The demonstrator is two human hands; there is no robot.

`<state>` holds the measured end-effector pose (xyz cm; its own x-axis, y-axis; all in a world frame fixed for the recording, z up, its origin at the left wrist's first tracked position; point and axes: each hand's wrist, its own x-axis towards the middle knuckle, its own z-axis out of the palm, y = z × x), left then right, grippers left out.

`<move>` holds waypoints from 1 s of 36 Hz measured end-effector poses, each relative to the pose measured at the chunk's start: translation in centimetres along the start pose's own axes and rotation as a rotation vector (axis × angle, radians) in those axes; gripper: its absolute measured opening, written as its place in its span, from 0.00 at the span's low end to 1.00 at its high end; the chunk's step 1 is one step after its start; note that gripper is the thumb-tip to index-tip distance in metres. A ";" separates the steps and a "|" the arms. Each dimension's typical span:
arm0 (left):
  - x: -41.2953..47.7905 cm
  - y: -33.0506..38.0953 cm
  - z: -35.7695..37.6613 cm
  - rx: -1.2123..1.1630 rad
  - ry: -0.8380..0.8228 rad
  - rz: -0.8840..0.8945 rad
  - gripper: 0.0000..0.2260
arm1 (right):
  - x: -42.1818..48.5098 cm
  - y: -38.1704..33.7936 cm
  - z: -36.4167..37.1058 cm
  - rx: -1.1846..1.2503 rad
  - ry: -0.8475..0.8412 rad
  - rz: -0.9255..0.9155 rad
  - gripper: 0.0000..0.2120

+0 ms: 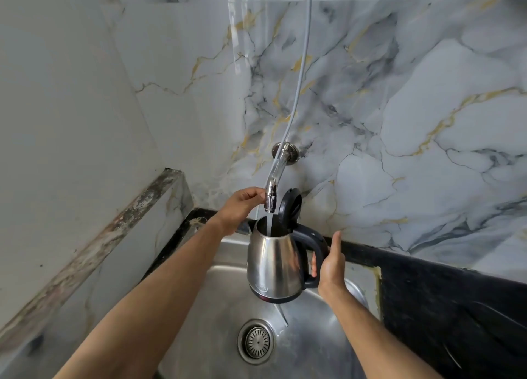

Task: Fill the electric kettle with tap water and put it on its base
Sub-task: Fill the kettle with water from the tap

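Note:
A steel electric kettle [272,262] with a black handle hangs above the sink, its black lid [291,207] flipped up. My right hand [330,264] is closed around the handle from the right. A chrome wall tap [272,190] curves down over the kettle's mouth, and a stream of water runs from it into the kettle. My left hand [241,207] grips the tap's lower end with its fingertips. The kettle's base is out of sight.
A steel sink [216,321] with a round drain strainer [257,341] lies below the kettle. A black counter [445,301] runs along the right. Marble-pattern wall tiles stand behind and to the left. A grey hose [299,73] hangs down to the tap.

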<state>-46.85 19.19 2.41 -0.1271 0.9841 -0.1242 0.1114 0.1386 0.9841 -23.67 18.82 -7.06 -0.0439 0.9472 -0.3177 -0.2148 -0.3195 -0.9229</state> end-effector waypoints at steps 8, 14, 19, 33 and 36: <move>-0.4 -0.8 -1.3 -0.217 -0.061 -0.085 0.37 | -0.2 0.3 -0.6 -0.008 -0.023 -0.002 0.37; -0.7 -0.3 -1.8 -0.250 -0.088 -0.094 0.48 | -0.2 0.4 -0.9 -0.013 -0.017 -0.006 0.37; -1.2 0.5 -1.6 -0.231 -0.103 -0.096 0.49 | -0.4 0.0 -1.1 -0.009 -0.006 -0.018 0.36; -1.8 1.5 -1.7 -0.194 -0.098 -0.178 0.49 | -0.9 0.2 -1.2 0.001 -0.047 -0.022 0.36; -1.8 1.6 -1.7 -0.190 -0.094 -0.181 0.50 | -0.9 0.2 -1.3 0.006 -0.053 -0.024 0.36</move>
<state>-48.12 17.46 4.40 -0.0356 0.9524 -0.3028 -0.0923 0.2985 0.9499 -22.43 17.87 -7.23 -0.0900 0.9548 -0.2833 -0.2220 -0.2965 -0.9289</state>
